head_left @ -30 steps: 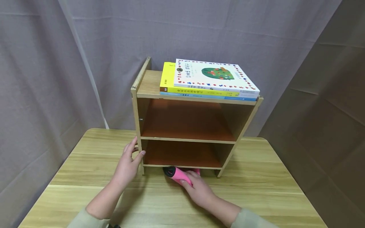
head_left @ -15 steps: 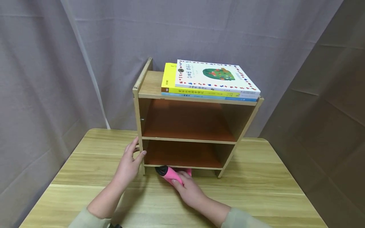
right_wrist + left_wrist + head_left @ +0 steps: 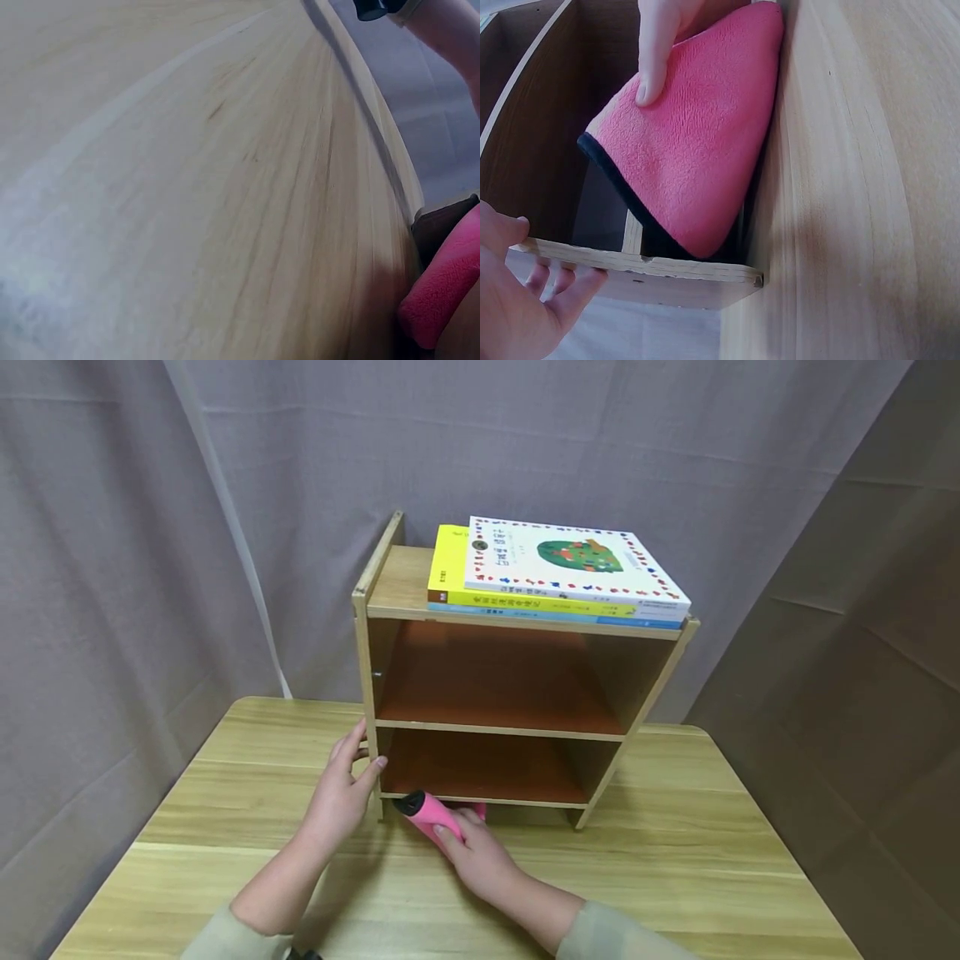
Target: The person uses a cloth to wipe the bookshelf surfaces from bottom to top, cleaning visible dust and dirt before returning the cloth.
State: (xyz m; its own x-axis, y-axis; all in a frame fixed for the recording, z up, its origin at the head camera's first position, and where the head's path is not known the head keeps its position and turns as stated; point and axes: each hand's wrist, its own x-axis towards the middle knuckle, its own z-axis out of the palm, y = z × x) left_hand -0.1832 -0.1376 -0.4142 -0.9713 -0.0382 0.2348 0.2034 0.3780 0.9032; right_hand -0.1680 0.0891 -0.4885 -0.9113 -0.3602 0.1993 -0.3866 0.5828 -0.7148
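A small wooden shelf unit [image 3: 495, 727] with two open compartments stands on the table. My left hand [image 3: 337, 797] grips its left side panel near the bottom, thumb at the front edge and fingers on the outer face, as the left wrist view shows. With my right hand [image 3: 480, 860] I hold a folded pink cloth [image 3: 697, 127] with black edging, thumb on top of it. The cloth lies at the lower board's front edge, toward the left panel, partly in the low gap under that board. In the right wrist view only a corner of the cloth [image 3: 446, 281] shows.
Several books lie stacked on the shelf's top, a white one [image 3: 573, 560] uppermost over a yellow one [image 3: 447, 560]. The wood-grain table [image 3: 675, 860] extends around the unit. Grey curtains [image 3: 300, 485] hang behind and at the sides.
My right hand has slid left along the shelf's lower front edge, taking the pink cloth toward the left panel. My left hand keeps its place on the side panel.
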